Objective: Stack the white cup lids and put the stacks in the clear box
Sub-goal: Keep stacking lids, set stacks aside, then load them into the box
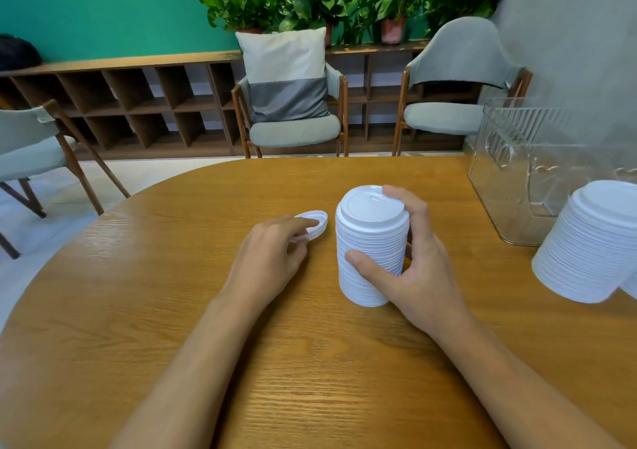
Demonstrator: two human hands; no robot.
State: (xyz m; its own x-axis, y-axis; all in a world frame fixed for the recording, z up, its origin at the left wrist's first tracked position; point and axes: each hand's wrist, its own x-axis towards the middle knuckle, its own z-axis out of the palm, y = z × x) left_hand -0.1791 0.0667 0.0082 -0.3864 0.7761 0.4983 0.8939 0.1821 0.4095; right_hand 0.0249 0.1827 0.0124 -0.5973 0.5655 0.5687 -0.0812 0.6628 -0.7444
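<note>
A stack of lids is held upright near the middle of the counter, clamped in the right grip. Just left of it, a single lid is pinched, tilted, in the left grip. A second stack is seen at the right edge, beside the clear box at the far right corner.

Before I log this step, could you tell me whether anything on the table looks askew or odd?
Two things. The loose lid is tipped up on its edge, held by the left hand, and the far-right lid stack leans, though lens distortion may cause that. The middle stack gripped by the right hand stands straight.
</note>
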